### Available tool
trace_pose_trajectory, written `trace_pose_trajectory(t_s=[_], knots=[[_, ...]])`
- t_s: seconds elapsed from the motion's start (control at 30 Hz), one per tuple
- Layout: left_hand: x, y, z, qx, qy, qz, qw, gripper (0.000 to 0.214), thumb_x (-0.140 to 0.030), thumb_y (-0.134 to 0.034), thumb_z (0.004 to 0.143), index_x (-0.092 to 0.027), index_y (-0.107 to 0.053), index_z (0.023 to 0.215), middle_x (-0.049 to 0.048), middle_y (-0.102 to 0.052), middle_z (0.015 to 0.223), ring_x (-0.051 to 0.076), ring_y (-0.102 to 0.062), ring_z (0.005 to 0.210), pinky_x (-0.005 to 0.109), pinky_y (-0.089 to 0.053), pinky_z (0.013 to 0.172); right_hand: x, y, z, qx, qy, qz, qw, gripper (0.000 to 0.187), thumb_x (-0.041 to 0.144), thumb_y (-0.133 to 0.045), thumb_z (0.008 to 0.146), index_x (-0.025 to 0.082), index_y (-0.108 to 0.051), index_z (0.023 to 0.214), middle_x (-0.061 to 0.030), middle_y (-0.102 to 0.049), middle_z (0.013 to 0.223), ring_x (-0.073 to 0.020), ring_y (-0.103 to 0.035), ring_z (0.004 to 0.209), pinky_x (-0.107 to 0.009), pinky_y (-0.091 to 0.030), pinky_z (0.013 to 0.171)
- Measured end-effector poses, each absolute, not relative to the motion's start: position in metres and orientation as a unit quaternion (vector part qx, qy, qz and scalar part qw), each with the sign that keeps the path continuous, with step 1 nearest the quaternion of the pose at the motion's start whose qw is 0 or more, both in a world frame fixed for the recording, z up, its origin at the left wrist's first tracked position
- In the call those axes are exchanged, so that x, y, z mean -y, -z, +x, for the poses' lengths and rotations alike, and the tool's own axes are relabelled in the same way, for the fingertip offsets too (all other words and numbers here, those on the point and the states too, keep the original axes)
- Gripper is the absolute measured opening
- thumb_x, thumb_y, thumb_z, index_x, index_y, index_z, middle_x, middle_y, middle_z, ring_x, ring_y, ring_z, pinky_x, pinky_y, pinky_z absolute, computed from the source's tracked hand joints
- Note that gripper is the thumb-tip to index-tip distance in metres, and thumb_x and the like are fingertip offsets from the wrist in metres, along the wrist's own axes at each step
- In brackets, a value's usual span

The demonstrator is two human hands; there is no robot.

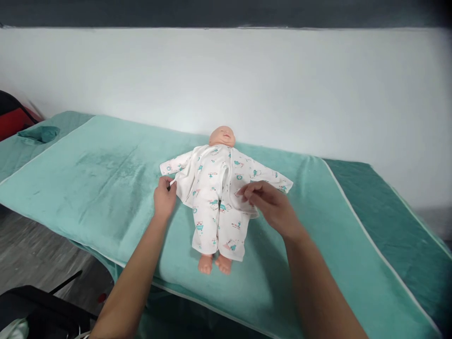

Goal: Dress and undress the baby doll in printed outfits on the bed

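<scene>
A baby doll [223, 136] lies on its back, head toward the wall and bare feet toward me. It wears a white long-sleeved baby shirt [208, 165] with small teal and red prints, and matching trousers [205, 226]. The shirt's front parts at the middle over the trousers. On the left, my left hand [165, 195] pinches a white edge or tie of the shirt just below the sleeve. My right hand [270, 202] is over the shirt's right front panel, fingers bent and drawn together. Whatever lies between those fingertips is hidden.
The doll rests on a bed with a teal plush cover [116, 197], edged in white piping. A white wall [226, 80] stands behind it. A small dark green cloth item [38, 133] lies at the far left. Black items [38, 308] sit by the floor at lower left.
</scene>
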State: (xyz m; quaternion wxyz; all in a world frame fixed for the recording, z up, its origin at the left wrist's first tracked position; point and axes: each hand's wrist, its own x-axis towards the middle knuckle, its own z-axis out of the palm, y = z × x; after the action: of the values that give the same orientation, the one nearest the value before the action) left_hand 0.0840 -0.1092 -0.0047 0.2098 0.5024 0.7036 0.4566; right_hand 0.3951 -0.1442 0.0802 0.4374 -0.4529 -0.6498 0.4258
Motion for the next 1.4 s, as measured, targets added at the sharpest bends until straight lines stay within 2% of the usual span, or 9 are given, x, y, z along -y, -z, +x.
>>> trace_pose_trajectory(t_s=[0.1,0.23,0.4,0.67,0.9,1.0,1.1,1.27,1.4], knots=[[0.11,0.003,0.085,-0.693,-0.455,0.513,0.223,0.029,-0.039,-0.056,0.094,-0.022,-0.065,0.115,-0.0027,-0.062,0.073,0.016,-0.057,0.07,0.026,-0.039,0.069,0.12,-0.078,0.388,0.601,-0.354,-0.513,0.5,0.024,0.044,-0.067,0.091,0.021,-0.069,0.095,-0.0067,-0.073,0.105,-0.0198,-0.066,0.092,-0.033,-0.053,0.081],[0.11,0.002,0.086,-0.682,-0.445,0.536,0.222,0.033,-0.041,-0.053,0.096,-0.022,-0.073,0.115,0.0007,-0.07,0.083,0.018,-0.062,0.08,0.027,-0.043,0.076,0.059,-0.081,0.362,0.659,-0.259,-0.522,0.476,0.026,0.033,-0.059,0.092,0.019,-0.072,0.109,-0.0089,-0.071,0.12,-0.0233,-0.066,0.109,-0.04,-0.052,0.1],[0.11,0.002,0.086,-0.69,-0.447,0.526,0.217,0.032,-0.046,-0.055,0.097,-0.019,-0.072,0.102,-0.0018,-0.061,0.071,0.015,-0.055,0.07,0.026,-0.038,0.069,-0.029,-0.088,0.325,0.743,-0.142,-0.574,0.314,0.021,0.021,-0.053,0.094,0.016,-0.073,0.094,-0.0132,-0.072,0.113,-0.0292,-0.06,0.116,-0.047,-0.046,0.108],[0.111,-0.001,0.091,-0.618,-0.554,0.478,0.286,0.032,-0.049,-0.057,0.097,-0.019,-0.069,0.101,-0.0004,-0.064,0.082,0.014,-0.057,0.076,0.025,-0.044,0.072,-0.074,-0.1,0.299,0.776,-0.124,-0.607,0.122,0.025,0.03,-0.086,0.078,0.017,-0.065,0.074,-0.0138,-0.066,0.098,-0.0371,-0.058,0.115,-0.055,-0.049,0.099],[0.126,-0.035,0.14,-0.487,-0.594,0.603,0.215,0.027,-0.042,-0.049,0.106,-0.022,-0.066,0.111,0.0066,-0.076,0.112,0.019,-0.071,0.106,0.032,-0.055,0.092,-0.057,-0.087,0.286,0.748,-0.013,-0.631,0.205,0.006,0.014,-0.064,0.092,0.012,-0.064,0.098,-0.024,-0.064,0.119,-0.0407,-0.055,0.124,-0.055,-0.045,0.105],[0.131,-0.038,0.16,-0.359,-0.505,0.771,0.148,0.023,-0.024,-0.044,0.106,-0.022,-0.066,0.112,0.0103,-0.073,0.136,0.023,-0.063,0.138,0.042,-0.049,0.114,-0.048,-0.092,0.29,0.746,-0.047,-0.611,0.26,0.007,0.017,-0.058,0.097,0.016,-0.06,0.09,-0.0175,-0.066,0.112,-0.0337,-0.059,0.115,-0.046,-0.047,0.1],[0.133,-0.035,0.168,-0.327,-0.42,0.837,0.124,0.024,-0.014,-0.045,0.103,-0.022,-0.066,0.111,0.0088,-0.069,0.143,0.023,-0.056,0.147,0.049,-0.039,0.125,-0.031,-0.094,0.301,0.699,-0.115,-0.597,0.375,0.018,0.026,-0.053,0.1,0.019,-0.056,0.084,-0.0083,-0.066,0.097,-0.0234,-0.06,0.094,-0.037,-0.049,0.091],[0.134,-0.042,0.161,-0.324,-0.442,0.785,0.287,0.025,-0.022,-0.046,0.107,-0.024,-0.07,0.114,0.0059,-0.075,0.133,0.019,-0.065,0.136,0.049,-0.036,0.13,0.005,-0.083,0.335,0.582,-0.155,-0.586,0.542,0.019,0.035,-0.052,0.096,0.02,-0.058,0.086,-0.0025,-0.063,0.087,-0.0185,-0.059,0.084,-0.033,-0.048,0.083],[0.113,-0.049,0.158,-0.36,-0.487,0.713,0.354,0.028,-0.026,-0.046,0.108,-0.025,-0.071,0.119,0.0054,-0.069,0.144,0.019,-0.061,0.141,0.045,-0.042,0.128,0.014,-0.072,0.353,0.573,-0.16,-0.635,0.493,0.023,0.04,-0.061,0.088,0.022,-0.054,0.076,-0.0011,-0.059,0.074,-0.0178,-0.053,0.072,-0.032,-0.044,0.073]])
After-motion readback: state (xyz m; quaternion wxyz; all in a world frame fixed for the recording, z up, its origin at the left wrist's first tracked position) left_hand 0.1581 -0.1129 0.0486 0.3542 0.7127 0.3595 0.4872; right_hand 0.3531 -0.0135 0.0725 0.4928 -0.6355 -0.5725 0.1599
